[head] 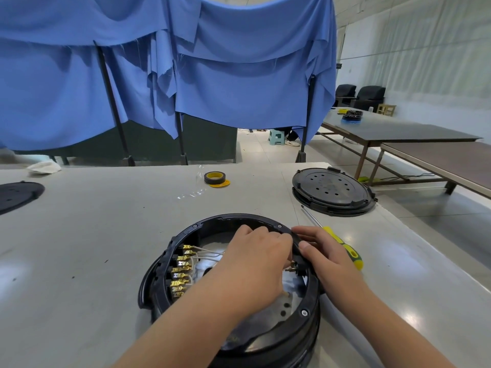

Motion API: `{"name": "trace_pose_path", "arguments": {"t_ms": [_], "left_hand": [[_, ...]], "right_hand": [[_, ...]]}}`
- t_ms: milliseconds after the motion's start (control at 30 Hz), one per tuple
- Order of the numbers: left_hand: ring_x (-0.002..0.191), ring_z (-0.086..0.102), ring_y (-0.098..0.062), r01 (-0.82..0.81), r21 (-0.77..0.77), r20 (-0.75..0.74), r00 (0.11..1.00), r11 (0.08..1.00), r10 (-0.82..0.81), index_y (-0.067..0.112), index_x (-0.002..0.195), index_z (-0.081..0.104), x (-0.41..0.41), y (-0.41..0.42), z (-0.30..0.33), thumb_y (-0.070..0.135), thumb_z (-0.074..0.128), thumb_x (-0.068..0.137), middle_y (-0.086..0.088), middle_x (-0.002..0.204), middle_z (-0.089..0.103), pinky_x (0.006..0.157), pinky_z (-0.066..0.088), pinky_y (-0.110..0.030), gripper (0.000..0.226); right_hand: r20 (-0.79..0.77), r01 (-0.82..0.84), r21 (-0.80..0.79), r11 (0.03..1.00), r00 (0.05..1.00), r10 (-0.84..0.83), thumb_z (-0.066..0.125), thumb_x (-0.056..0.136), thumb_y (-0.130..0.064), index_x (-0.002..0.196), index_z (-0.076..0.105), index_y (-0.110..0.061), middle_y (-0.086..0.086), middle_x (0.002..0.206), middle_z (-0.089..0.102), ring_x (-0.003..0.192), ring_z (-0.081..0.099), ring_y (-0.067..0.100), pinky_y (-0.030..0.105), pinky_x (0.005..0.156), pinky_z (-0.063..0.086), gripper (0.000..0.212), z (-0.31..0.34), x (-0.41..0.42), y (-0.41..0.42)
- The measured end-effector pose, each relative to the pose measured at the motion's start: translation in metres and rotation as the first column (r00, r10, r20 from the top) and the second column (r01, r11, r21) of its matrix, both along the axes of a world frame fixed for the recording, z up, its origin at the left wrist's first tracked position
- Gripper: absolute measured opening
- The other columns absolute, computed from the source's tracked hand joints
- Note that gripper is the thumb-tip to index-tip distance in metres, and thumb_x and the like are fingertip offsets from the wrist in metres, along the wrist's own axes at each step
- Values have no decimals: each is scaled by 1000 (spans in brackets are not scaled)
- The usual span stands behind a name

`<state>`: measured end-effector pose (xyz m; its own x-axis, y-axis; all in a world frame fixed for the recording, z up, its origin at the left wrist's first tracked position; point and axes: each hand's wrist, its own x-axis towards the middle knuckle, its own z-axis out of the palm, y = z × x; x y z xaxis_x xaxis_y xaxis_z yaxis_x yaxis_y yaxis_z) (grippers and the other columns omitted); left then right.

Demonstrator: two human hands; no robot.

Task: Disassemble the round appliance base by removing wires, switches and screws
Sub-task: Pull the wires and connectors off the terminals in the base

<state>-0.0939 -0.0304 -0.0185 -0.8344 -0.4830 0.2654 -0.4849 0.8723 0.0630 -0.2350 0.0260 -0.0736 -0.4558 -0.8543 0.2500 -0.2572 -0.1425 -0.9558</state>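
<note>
At the far left edge of the grey table [87, 235] lies a black round plate [18, 193], partly cut off by the frame, with a crumpled white cloth [44, 167] beyond it near the table's back edge. Toward the middle, a roll of black tape [214, 177] sits on a yellow disc, with a scrap of clear film just beside it. In front of the person rests the round appliance base [159, 277], open side up — a black ring with a row of brass terminals [180, 272] along its inner left wall and thin white wires [206, 254] running from them toward the centre. The left hand [252, 264] reaches across the opening, fingers curled down at the inner right wall near a small brass-tipped part; what they pinch, if anything, is hidden, so I cannot tell its hold. The right hand [324, 251] grips the right rim of the base, thumb on the inner side and fingers wrapped over the outside. Just behind that hand a yellow-handled screwdriver [342, 247] lies on the table, its shaft pointing up and left. Farther right — near the table's back corner — sits a black perforated cover [332, 191], lying flat. Blue cloth [212, 75] hangs across the background.
</note>
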Motion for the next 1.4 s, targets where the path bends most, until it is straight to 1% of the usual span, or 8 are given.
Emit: {"name": "trace_pose_path", "arguments": {"t_ms": [200, 433, 533, 833, 967, 1067, 1267, 1400], "left_hand": [[99, 42, -18, -12, -126, 34, 999, 992, 16, 23, 104, 46, -2, 4, -2, 23, 51, 92, 4, 102, 53, 85, 26, -34, 13], [101, 47, -19, -50, -23, 38, 998, 998, 51, 24, 101, 48, -2, 1, 0, 28, 53, 91, 4, 101, 56, 80, 26, -33, 12], [103, 47, -18, -95, -40, 65, 993, 995, 98, 26, 101, 49, 3, -6, 1, 25, 52, 92, 5, 104, 58, 87, 29, -34, 10], [93, 53, -13, 37, 122, -305, 952, 992, 1, 25, 97, 58, 5, -12, 6, 29, 49, 96, 9, 97, 62, 88, 42, -34, 9], [77, 61, -4, 163, 442, -574, 807, 882, 139, 29, 86, 66, 8, -18, 9, 23, 62, 89, 10, 79, 68, 66, 50, -13, 8], [69, 67, -6, 298, 591, -685, 676, 749, 271, 31, 81, 67, 10, -20, 13, 18, 67, 86, 9, 75, 72, 56, 51, -11, 13], [66, 72, -13, 430, 691, -705, 576, 581, 412, 19, 92, 66, 12, -22, 18, 10, 68, 85, 1, 77, 75, 54, 55, -20, 11], [70, 74, -18, 474, 694, -714, 543, 542, 441, 16, 92, 65, 13, -22, 19, 10, 68, 85, -1, 79, 75, 56, 55, -20, 9]], "right_hand": [[-8, -10, 0, 1000, 1000, 10, 50, 93, -3, 106, 62, -22, 0, 104, 68, 103, 63, 13, 28, 89, 50, 26, 1, 1, 1], [-27, -12, 2, 1000, 1000, 12, 50, 93, -2, 103, 62, -24, 1, 102, 68, 101, 63, 16, 32, 89, 50, 28, 1, 0, 0], [-33, -9, 17, 1000, 999, 10, 51, 93, -5, 102, 63, -28, -2, 100, 67, 99, 62, 12, 23, 80, 48, 27, 1, -1, 1], [-7, 16, -19, 1000, 1000, -17, 56, 92, -7, 97, 66, -27, -7, 96, 71, 95, 66, 9, 13, 70, 49, 23, 5, 3, 4], [-148, 62, -52, 997, 987, -69, 64, 86, -9, 91, 70, -26, -10, 94, 71, 99, 64, 8, 25, 85, 46, 19, 14, 5, 10], [-199, 32, -81, 996, 979, -48, 69, 83, -14, 84, 72, -27, -12, 91, 72, 95, 64, 3, 25, 83, 49, 14, 24, 9, 15], [-224, -68, -63, 996, 973, 53, 73, 80, -21, 81, 72, -34, -15, 80, 71, 81, 64, -2, 7, 67, 44, 13, 37, 20, 16], [-250, -82, -46, 996, 966, 68, 73, 80, -18, 74, 72, -36, -18, 70, 69, 72, 62, -6, 2, 64, 40, 19, 42, 24, 16]]}}
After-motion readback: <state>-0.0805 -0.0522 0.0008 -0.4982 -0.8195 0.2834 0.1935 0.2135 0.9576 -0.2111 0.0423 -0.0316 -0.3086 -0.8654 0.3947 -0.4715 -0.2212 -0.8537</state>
